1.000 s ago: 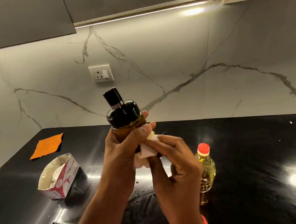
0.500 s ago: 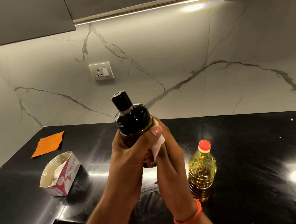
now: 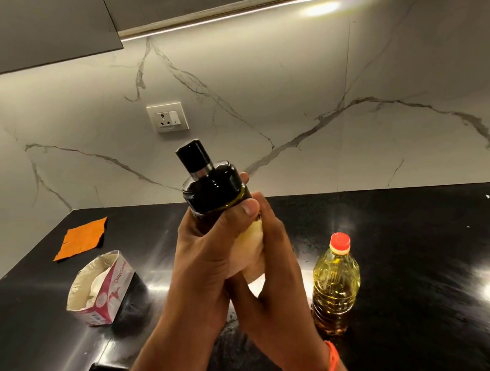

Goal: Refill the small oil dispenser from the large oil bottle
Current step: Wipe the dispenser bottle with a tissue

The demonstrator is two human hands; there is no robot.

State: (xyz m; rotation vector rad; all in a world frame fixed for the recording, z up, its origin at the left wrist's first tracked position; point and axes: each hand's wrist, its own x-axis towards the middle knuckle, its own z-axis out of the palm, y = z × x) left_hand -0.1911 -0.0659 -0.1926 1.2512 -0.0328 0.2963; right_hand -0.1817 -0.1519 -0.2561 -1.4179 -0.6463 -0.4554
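**Wiping the little oil bottle clean**

The left hand (image 3: 206, 250) has its grip closed around the small oil dispenser (image 3: 214, 188) and holds it up in the air, tilted, above the black table (image 3: 411, 263). The right hand (image 3: 271, 266) presses a white tissue (image 3: 251, 246) against the side of the dispenser, fingers wrapped around it. The black cap is on. The large oil bottle (image 3: 335, 282) stands on the table just to the right of the hands, with its red cap on.

This looks like a wipe-down step, so the filling seems done. To do it well, keep the left grip firm, because oily glass is slippery. Rub the tissue all the way around, and also under the bottom. Keep the dispenser over the table in case it slips.

The hands cover most of the dispenser, so how full it is cannot be seen. Most of the tissue is hidden between the hands. A torn paper pack (image 3: 100, 288) and an orange cloth (image 3: 82, 239) lie to the left. What is inside the pack is hard to tell.
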